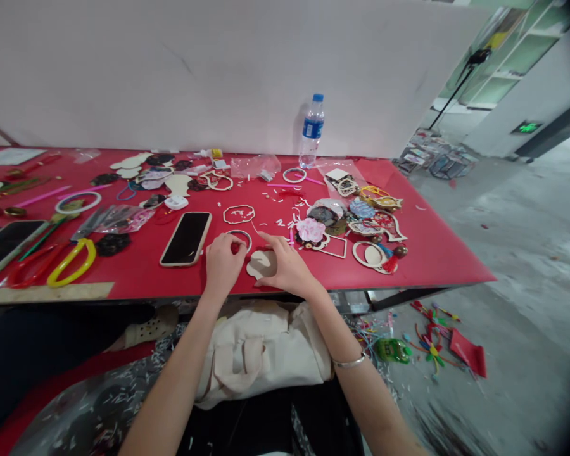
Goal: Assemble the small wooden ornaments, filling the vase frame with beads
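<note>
My left hand [223, 263] is closed at the fingertips around a small red piece [237, 248], with a thin round ring [240, 239] just beyond it. My right hand [289, 263] lies close by, its fingers reaching toward the red piece and its thumb beside a cream wooden cutout [261, 264] flat on the red table [437, 253]. The cutout's far part is partly hidden by my fingers. A black-screened phone [187, 239] lies to the left of my hands.
Craft pieces cover the table: wooden frames, paper scraps, tassels, plastic bags, yellow-handled scissors [71, 263] and a second phone [4, 247]. A water bottle [312, 123] stands at the back. A cloth bag [261, 354] rests on my lap, and colourful craft scraps [432, 348] lie on the concrete floor.
</note>
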The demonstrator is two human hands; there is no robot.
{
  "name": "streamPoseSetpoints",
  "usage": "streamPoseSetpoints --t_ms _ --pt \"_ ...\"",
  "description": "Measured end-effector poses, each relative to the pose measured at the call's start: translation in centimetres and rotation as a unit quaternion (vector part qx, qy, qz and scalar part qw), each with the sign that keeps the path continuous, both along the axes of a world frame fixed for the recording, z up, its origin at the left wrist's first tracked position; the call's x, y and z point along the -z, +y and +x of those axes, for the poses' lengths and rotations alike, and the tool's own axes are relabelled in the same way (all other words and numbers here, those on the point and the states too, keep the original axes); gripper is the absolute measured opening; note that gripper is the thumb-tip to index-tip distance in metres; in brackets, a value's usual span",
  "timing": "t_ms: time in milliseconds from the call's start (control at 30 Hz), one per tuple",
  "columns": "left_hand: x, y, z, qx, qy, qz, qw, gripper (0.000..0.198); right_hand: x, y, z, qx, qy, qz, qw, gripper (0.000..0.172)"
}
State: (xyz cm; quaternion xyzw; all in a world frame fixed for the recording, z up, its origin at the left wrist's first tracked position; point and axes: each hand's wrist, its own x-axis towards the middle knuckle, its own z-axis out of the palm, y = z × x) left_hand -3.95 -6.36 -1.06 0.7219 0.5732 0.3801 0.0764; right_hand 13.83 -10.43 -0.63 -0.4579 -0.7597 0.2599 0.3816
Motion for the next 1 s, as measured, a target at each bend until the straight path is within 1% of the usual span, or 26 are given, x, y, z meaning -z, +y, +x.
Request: streamPoseSetpoints --t_ms 67,133,200,267,300,367,433,500,600,700,767,867,933,1000 --pt "-0.1 -0.1 0.1 -0.007 0.012 -0.006 1.000 0.007 0.0 0.0 0.0 -0.005 -0.008 0.005 1.000 0.106" --pt "-0.4 -0.3 0.2 0.008 0.016 0.008 1.000 0.006 -0.1 0.0 0.0 -0.007 -0.006 0.011 1.000 0.105" --pt "-0.6 -0.5 0.3 0.050 0.005 0.029 0.998 0.008 -0.3 -0.1 0.0 -0.011 -0.001 0.023 1.000 0.103" --pt "-0.6 -0.6 0.4 0.110 -0.013 0.035 0.993 0.015 -0.5 -0.3 0.0 -0.016 0.010 0.038 0.999 0.101" --pt "-0.5 -0.6 0.4 0.139 -0.021 0.025 0.990 0.019 -0.6 -0.4 0.0 -0.018 0.017 0.047 0.999 0.100" --pt "-0.3 -0.6 0.5 0.184 -0.040 -0.025 0.982 0.031 -0.7 -0.6 0.0 -0.022 0.031 0.062 0.997 0.098" --pt "0.0 -0.4 0.5 0.205 -0.072 -0.096 0.971 0.045 -0.7 -0.6 0.0 -0.024 0.047 0.068 0.996 0.096" --pt "0.3 -0.3 0.5 0.207 -0.126 -0.138 0.960 0.051 -0.3 -0.4 0.0 -0.018 0.078 0.063 0.995 0.096" --pt "0.3 -0.2 0.4 0.203 -0.210 -0.143 0.946 0.051 0.4 0.3 0.1 0.019 0.162 0.034 0.986 0.097" --pt "0.0 -0.4 0.2 0.205 -0.258 -0.165 0.930 0.051 1.0 0.7 0.2 0.036 0.230 -0.011 0.972 0.089" --pt "-0.3 -0.5 0.3 0.207 -0.274 -0.186 0.921 0.050 1.1 0.8 0.2 0.025 0.254 -0.040 0.966 0.083" --pt "-0.6 -0.7 0.6 0.218 -0.280 -0.209 0.911 0.047 1.0 0.7 0.1 0.015 0.278 -0.068 0.958 0.081" --pt "-0.7 -0.8 0.9 0.215 -0.272 -0.220 0.912 0.044 1.0 0.7 0.0 0.012 0.278 -0.078 0.957 0.080" --pt "-0.6 -0.9 1.2 0.201 -0.262 -0.224 0.917 0.041 1.1 0.8 0.1 0.018 0.269 -0.072 0.960 0.074"
